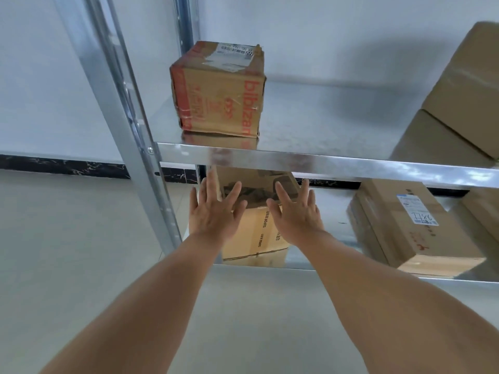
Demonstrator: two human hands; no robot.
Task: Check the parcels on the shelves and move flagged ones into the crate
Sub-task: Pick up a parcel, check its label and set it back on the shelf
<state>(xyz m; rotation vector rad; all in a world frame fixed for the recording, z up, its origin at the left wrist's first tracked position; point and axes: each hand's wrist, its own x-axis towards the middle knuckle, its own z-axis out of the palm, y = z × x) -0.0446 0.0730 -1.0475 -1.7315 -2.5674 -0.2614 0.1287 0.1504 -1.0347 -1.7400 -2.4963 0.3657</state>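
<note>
A cardboard parcel [258, 230] with small black print stands on the lower metal shelf [337, 272], its top partly hidden under the upper shelf's front rail. My left hand [213, 211] and my right hand [295, 213] reach toward it with fingers spread and straight, one at each upper front corner; whether they touch the box I cannot tell. On the upper shelf [310, 157] sits a cube-shaped parcel [218, 90] with red lettering and a white barcode label on top.
A flatter parcel [410, 225] with a white label and handwritten digits lies on the lower shelf to the right. Two large plain boxes [459, 103] are stacked at the upper right. A steel upright [129, 109] stands left of my hands. The crate is out of view.
</note>
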